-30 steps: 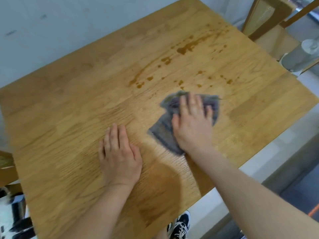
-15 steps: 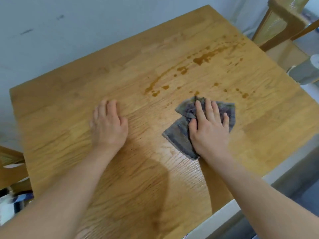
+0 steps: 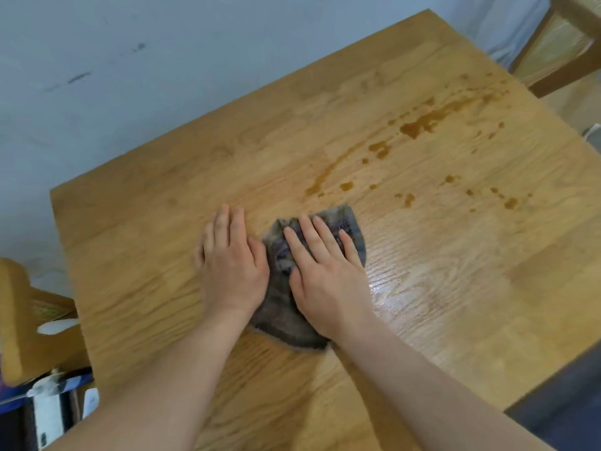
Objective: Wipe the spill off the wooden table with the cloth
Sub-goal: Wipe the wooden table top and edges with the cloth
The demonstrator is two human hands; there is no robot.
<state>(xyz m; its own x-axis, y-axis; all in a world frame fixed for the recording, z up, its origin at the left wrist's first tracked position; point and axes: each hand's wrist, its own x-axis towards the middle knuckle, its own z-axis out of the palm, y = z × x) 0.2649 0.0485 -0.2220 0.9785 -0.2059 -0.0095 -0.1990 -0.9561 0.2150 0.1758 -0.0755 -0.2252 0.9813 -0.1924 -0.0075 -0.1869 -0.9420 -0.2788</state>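
Note:
A crumpled grey cloth (image 3: 279, 309) lies flat on the wooden table (image 3: 146, 255) near its middle. My right hand (image 3: 325, 271) presses palm-down on the cloth with fingers spread. Flat on the bare wood sits my left hand (image 3: 232, 265), its edge touching the cloth's left side. The brown spill (image 3: 416, 126) runs in a streak with scattered drops across the far right part of the table, beyond both hands. A wet shiny smear (image 3: 400, 288) shows just right of the cloth.
A wooden chair (image 3: 566, 37) stands past the table's far right corner. Another wooden chair (image 3: 19, 320) sits at the left, with mixed items on the floor below it. A pale wall runs behind the table.
My right hand has slid the cloth to the left across the table. The cloth now touches my left hand, which lies flat on the wood. A wet smear is left on the right.

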